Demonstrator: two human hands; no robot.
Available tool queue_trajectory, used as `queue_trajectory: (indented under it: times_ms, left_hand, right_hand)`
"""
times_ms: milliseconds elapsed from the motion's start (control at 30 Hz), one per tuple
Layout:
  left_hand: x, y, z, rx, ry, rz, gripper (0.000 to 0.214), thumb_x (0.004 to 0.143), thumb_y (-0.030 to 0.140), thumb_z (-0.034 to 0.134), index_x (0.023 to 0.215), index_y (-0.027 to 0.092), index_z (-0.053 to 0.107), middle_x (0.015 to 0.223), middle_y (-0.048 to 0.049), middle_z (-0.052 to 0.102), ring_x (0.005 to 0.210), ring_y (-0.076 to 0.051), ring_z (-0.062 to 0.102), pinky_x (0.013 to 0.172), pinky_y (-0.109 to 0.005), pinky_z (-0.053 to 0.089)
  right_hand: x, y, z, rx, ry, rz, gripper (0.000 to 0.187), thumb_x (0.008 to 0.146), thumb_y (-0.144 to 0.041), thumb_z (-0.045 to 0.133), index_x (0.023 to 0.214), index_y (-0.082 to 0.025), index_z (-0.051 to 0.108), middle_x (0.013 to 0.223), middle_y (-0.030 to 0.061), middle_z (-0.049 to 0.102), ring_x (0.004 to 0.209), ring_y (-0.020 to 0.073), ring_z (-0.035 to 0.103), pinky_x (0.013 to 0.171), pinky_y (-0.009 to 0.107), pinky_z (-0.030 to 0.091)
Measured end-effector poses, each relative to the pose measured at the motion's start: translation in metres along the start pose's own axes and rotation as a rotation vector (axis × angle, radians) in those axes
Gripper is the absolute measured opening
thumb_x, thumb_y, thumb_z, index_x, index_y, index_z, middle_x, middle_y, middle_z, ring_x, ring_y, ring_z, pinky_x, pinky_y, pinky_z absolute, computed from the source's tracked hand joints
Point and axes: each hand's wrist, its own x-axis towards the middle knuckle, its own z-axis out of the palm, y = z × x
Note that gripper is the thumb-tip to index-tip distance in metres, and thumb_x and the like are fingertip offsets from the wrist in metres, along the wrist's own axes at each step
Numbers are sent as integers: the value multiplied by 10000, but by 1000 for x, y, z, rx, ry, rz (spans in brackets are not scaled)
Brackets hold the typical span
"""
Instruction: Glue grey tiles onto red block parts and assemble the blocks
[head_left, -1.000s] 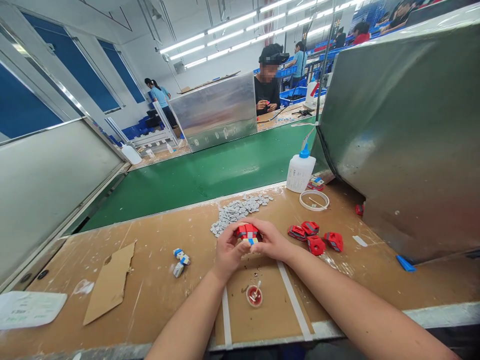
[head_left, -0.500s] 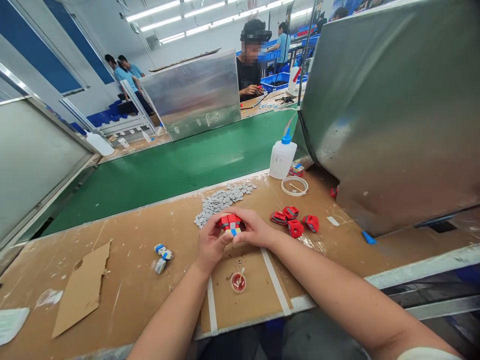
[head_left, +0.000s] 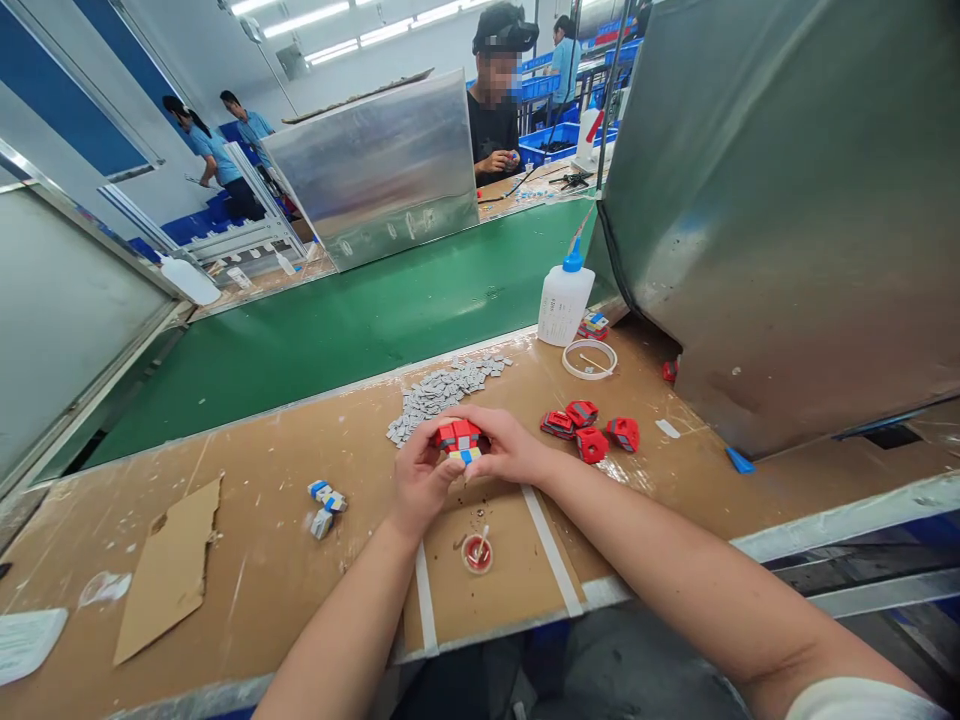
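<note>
Between my two hands is a small red plastic piece [head_left: 459, 434] with grey parts and a yellow-white and blue part on its near side. My left hand [head_left: 420, 475] is closed on its left side, and my right hand [head_left: 504, 445] is closed on its right, thumbs at the near edge. The fingers hide much of the piece. Just beyond the hands lies a heap of grey flat chips [head_left: 442, 390]. Nearer to me stands a small cup [head_left: 477, 554] of reddish liquid with a white stick in it. Several similar red pieces [head_left: 592, 445] lie to the right.
White-and-blue blocks [head_left: 325, 505] and a torn cardboard sheet [head_left: 169, 570] lie to the left. A white squeeze bottle [head_left: 564, 305] and a round lid [head_left: 589, 360] stand at the back right. Beyond runs a green belt [head_left: 360, 320]; a metal panel [head_left: 787, 230] bounds the right. A co-worker [head_left: 495, 110] sits opposite.
Both hands keep hold of the red piece in nearly the same place. The camera view has shifted slightly. In the background, people at the left have moved apart.
</note>
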Motion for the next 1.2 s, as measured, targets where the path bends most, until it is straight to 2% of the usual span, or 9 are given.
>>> queue_trajectory:
  times_ms: [267,500,733,1200]
  left_hand:
    - [-5,-4,1,-4,4,-56,540,866,617,849,1187,196,745,1025,-63,730,900,-182,671,836,-300,557]
    - [-8,-6,1,-15,-11,-129,583,863,655,832,1195,187,727,1022,-64,717,912,-195,662,873,-333,558]
    - [-7,-8,0,-22,-11,-118,602,852,654,844,1209,185,722,1032,-63,716,895,-183,661,869,-331,564]
    - [-6,-4,0,-11,-18,-117,599,853,651,843,1208,185,721,1043,-76,732,910,-201,679,857,-339,572]
  right_hand:
    - [-4,3,1,37,12,-4,865,869,-864,658,1384,-170,679,1178,128,778,1023,260,750,923,335,595]
    - [-6,5,2,28,15,17,905,851,-889,653,1399,-169,678,1200,140,785,1040,272,759,915,337,609]
    - [-4,3,0,15,4,9,893,870,-885,636,1390,-160,683,1152,132,786,980,250,752,855,315,601]
    - [-4,2,1,10,15,-2,902,859,-880,654,1402,-161,683,1157,134,782,988,259,746,878,330,603]
